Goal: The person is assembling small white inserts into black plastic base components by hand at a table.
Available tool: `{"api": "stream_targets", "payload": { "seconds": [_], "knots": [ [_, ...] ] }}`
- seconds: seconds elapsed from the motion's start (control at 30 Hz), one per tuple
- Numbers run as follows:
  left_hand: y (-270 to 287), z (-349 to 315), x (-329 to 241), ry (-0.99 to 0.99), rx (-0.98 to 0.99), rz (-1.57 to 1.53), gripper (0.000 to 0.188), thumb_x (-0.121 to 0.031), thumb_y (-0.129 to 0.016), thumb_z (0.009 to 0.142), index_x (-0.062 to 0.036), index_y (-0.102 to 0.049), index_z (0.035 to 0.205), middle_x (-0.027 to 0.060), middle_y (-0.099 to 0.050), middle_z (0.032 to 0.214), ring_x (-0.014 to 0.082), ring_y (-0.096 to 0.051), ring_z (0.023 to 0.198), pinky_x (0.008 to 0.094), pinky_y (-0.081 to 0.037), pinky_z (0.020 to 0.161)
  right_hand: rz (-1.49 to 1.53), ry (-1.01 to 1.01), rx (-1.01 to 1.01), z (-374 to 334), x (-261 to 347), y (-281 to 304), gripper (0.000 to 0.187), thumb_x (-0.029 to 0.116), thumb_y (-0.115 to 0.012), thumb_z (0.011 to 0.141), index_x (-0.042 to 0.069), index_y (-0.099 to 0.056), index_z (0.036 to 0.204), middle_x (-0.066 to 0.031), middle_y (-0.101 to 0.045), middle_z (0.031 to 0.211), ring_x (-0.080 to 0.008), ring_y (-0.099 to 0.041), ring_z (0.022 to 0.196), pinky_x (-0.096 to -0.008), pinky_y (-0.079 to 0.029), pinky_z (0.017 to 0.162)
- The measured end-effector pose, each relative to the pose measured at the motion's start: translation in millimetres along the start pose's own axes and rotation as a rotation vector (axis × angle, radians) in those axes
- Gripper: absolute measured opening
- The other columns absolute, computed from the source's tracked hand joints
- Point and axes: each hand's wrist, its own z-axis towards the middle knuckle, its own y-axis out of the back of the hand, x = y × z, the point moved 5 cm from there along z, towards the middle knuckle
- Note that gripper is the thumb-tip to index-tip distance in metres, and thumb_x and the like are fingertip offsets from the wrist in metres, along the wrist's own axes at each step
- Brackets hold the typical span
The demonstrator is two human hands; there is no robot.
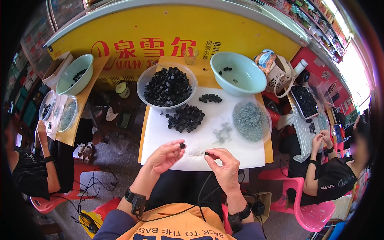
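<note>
Above the near edge of the white table sheet [160, 124], my left hand [165, 156] pinches a small black cylindrical part [182, 146] between thumb and fingertips. Facing it, my right hand [224, 165] has thumb and forefinger closed on another small black part [207, 153], mostly covered by the fingers. The two hands are apart. A pile of similar black parts [185, 119] lies just beyond them, with a smaller cluster [210, 98] farther back. Several thin clear pieces [222, 133] are scattered on the sheet, right of the pile.
A clear bowl [140, 93] heaped with black parts stands at the back. To its right is a pale green basin [244, 77] holding a few. A round clear tray [269, 127] contains many thin clear pieces. People sit working at tables on both sides, beside pink chairs [298, 200].
</note>
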Motion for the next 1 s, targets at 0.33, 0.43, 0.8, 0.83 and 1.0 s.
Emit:
{"api": "stream_targets", "payload": {
  "seconds": [0.33,0.43,0.8,0.83,1.0],
  "knots": [
    [-14.3,-25.4,31.0,0.074,0.223,-0.036,0.024,-0.003,-0.062,0.091,0.0011,-0.061,0.115,0.0129,-0.067,0.105,0.0181,-0.068,0.094,0.0259,-0.059,0.084,0.051,0.091,0.05,-7.5,23.5,-13.8,0.023,-0.002,-0.075,0.077,0.001,-0.069,0.099,-0.0111,-0.068,0.094,-0.0167,-0.067,0.071,-0.0266,-0.054,0.066],
    [-15.9,-24.4,30.8,0.051,0.242,-0.032,0.024,-0.003,-0.062,0.091,0.0009,-0.062,0.115,0.0132,-0.067,0.106,0.0184,-0.068,0.095,0.0261,-0.059,0.084,-0.013,0.141,0.049,-10.9,24.6,-13.1,0.025,-0.003,-0.074,0.077,0.001,-0.068,0.1,-0.0112,-0.068,0.095,-0.0169,-0.066,0.071,-0.0265,-0.054,0.064],
    [-15.6,-22.8,35.4,0.077,0.268,-0.101,0.021,-0.007,-0.063,0.092,-0.0003,-0.062,0.112,0.0118,-0.067,0.101,0.0158,-0.067,0.087,0.025,-0.059,0.079,0.008,0.085,0.059,-12.4,27.1,-14.0,0.024,-0.003,-0.076,0.075,0.001,-0.07,0.098,-0.011,-0.068,0.092,-0.0156,-0.066,0.071,-0.0258,-0.053,0.065],
    [-15.1,-22.8,36.3,0.073,0.259,-0.082,0.021,-0.008,-0.063,0.092,-0.0004,-0.063,0.111,0.0108,-0.067,0.099,0.0149,-0.067,0.085,0.0246,-0.059,0.077,0.008,0.082,0.059,-13.1,26.1,-14.6,0.024,-0.003,-0.076,0.075,0.001,-0.07,0.098,-0.011,-0.068,0.092,-0.0156,-0.066,0.071,-0.0258,-0.053,0.065],
    [-15.7,-22.8,37.8,0.046,0.244,-0.025,0.02,-0.009,-0.064,0.092,-0.0006,-0.063,0.11,0.0086,-0.067,0.096,0.014,-0.066,0.084,0.0249,-0.058,0.077,0.008,0.093,0.075,-12.9,23.9,-17.6,0.024,-0.003,-0.075,0.076,0.001,-0.07,0.099,-0.0112,-0.068,0.092,-0.0157,-0.066,0.071,-0.0254,-0.054,0.064]
  ]
}}
